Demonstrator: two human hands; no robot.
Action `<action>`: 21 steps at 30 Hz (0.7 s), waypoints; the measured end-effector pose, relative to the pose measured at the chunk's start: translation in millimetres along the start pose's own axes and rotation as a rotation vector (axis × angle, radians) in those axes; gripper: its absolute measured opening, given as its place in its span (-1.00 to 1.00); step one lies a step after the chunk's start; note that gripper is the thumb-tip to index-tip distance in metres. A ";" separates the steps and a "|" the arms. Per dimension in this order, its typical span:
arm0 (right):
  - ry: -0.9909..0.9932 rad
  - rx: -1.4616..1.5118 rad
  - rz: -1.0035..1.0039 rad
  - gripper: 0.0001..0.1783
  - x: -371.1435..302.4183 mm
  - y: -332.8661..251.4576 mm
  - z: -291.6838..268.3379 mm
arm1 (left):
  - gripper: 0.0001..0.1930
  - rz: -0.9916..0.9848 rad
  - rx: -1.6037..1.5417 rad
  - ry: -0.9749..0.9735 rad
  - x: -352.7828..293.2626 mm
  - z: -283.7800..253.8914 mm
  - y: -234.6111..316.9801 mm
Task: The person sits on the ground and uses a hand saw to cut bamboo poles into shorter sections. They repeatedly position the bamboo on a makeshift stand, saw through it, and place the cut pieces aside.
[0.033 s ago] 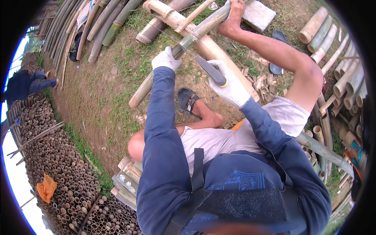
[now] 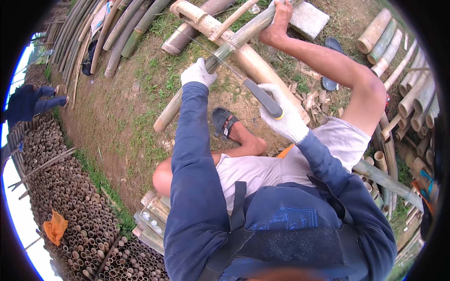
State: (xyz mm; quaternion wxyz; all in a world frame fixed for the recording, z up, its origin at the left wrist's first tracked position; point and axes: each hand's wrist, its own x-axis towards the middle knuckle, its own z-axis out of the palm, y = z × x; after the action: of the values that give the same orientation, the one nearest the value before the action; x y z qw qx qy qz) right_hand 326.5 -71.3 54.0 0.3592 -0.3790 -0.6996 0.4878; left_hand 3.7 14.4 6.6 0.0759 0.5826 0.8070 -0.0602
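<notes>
thick bamboo log (image 2: 262, 71) bearing slimmer green bamboo pole (image 2: 246, 35), handsaw (image 2: 262, 97) pulled back across it.
pole lies slantwise over log, bare foot (image 2: 278, 23) at its far end; since last frame right hand (image 2: 283, 114) has slid down and rightward, fingers wrapped round saw grip: likely a pull stroke, pole looks unsevered. left hand (image 2: 198, 73) barely shifted, fingers clasping pole beside saw.

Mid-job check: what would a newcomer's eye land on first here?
First, the saw at upper centre, gripped in the white-gloved right hand and laid across a bamboo pole that the left hand holds. Next, the bright orange sheet at lower left, on a big stack of cut bamboo.
</notes>
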 end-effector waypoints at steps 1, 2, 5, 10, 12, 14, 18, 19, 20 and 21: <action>-0.018 -0.066 0.046 -0.34 -26.7 -8.3 -21.4 | -0.44 0.004 -0.001 -0.014 7.5 0.2 -0.7; -0.044 0.019 0.172 -0.32 -61.7 -24.1 -39.3 | -0.45 -0.002 -0.027 -0.024 8.5 1.7 -2.1; -0.066 -0.038 0.260 -0.30 -107.2 -62.0 -66.8 | -0.45 0.019 -0.046 -0.031 12.1 5.1 -5.7; -0.022 0.061 0.113 -0.40 17.6 -16.0 -1.6 | -0.44 -0.041 -0.063 -0.010 5.4 4.3 -0.2; -0.020 0.105 0.028 -0.42 79.2 21.0 35.6 | -0.43 -0.025 -0.061 0.037 1.5 0.9 3.6; -0.014 0.095 0.022 -0.42 88.7 38.9 45.8 | -0.42 -0.038 -0.027 0.018 -1.2 -3.5 3.7; -0.067 0.012 0.117 -0.36 -3.0 4.4 -7.5 | -0.47 0.006 -0.083 -0.020 1.8 -7.6 -3.9; -0.081 -0.093 0.013 -0.36 -32.2 -11.4 -28.5 | -0.50 0.013 -0.094 -0.013 2.1 -6.5 -6.2; -0.106 -0.033 0.150 -0.35 -68.4 -30.3 -49.7 | -0.53 0.021 -0.109 -0.007 2.8 -4.3 -8.3; -0.123 0.009 0.303 -0.35 -99.5 -47.2 -66.0 | -0.55 0.030 -0.119 -0.015 5.0 -1.9 -9.1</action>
State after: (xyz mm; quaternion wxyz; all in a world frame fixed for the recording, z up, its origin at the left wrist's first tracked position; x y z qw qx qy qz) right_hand 420.9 -143.0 103.3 0.2397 -0.4482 -0.6529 0.5616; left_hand -6.6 16.5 7.6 0.1173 0.5885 0.7998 -0.0156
